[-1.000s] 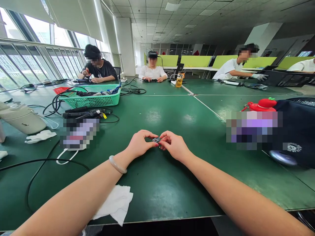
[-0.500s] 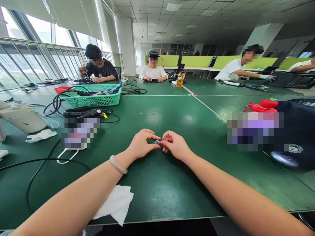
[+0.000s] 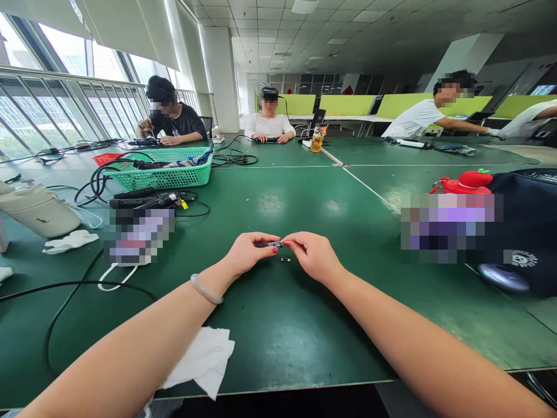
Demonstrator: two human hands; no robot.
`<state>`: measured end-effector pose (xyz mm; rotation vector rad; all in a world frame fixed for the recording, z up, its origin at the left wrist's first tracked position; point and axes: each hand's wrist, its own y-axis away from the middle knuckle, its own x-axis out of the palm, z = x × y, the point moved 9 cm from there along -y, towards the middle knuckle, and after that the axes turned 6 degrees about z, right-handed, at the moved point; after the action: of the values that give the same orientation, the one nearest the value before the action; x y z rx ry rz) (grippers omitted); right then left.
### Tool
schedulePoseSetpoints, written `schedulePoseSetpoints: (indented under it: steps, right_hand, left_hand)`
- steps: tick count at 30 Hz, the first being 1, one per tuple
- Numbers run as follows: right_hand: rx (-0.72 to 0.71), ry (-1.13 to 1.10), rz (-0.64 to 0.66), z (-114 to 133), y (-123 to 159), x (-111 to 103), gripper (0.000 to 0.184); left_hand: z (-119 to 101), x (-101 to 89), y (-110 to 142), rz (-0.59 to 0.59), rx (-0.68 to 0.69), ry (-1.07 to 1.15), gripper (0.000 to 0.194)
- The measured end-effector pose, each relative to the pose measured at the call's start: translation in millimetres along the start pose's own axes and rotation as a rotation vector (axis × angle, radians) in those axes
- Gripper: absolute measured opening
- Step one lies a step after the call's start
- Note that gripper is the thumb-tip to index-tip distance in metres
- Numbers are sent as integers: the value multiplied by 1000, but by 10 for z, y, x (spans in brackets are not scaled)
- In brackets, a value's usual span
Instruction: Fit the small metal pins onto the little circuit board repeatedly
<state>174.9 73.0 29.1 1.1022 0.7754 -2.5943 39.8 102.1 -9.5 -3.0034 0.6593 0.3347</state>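
While the left hand (image 3: 250,253) grasps a small, dark, flat part with silvery detail (image 3: 274,244) between thumb and fingers, the right hand (image 3: 314,255) is positioned at the right end of that part, its thumb and forefinger closed together in a pinch; whether this pinch clamps the part cannot be determined. The part is located between the two hands, over the green, smooth-topped table (image 3: 304,307). A tiny, rectangular, black-and-white piece (image 3: 285,260) lies on the tabletop just beside the right hand, on the near side of the held part. A pale, rounded bangle (image 3: 206,289) encircles the left wrist. Crumpled white tissue (image 3: 211,357) lies near the front edge, partly beneath the left forearm. On the left side are a turquoise, perforated plastic basket (image 3: 163,177) containing cables, a black, elongated device with a yellow tag (image 3: 159,201), and a beige, cylindrical container (image 3: 41,209) tilted to one side. On the right side, a red, rounded object with a green top (image 3: 472,182) adjoins a dark navy fabric bag (image 3: 531,232). Toward the far side stands a transparent jar with amber contents (image 3: 317,140), in front of a seated person in white (image 3: 270,126)
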Motion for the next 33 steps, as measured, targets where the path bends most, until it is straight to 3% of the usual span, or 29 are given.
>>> schedulePoseSetpoints:
  steps: [6, 11, 16, 23, 30, 33]
  right_hand:
    - [164, 137, 290, -181, 15, 250, 9]
    - [115, 151, 388, -104, 46, 357, 6]
    - [89, 140, 462, -147, 90, 313, 3]
    - [204, 198, 397, -356, 60, 158, 2]
    - [205, 284, 389, -306, 49, 207, 12]
    - [234, 289, 294, -261, 26, 129, 12]
  left_hand:
    - [79, -31, -28, -19, -28, -59, 42]
    - [80, -24, -32, -14, -20, -95, 41]
    - [64, -19, -30, -7, -18, -116, 41]
    - [37, 6, -22, 23, -14, -215, 40]
    - [39, 61, -12, 64, -35, -310, 40]
    - [29, 71, -6, 65, -45, -346, 40]
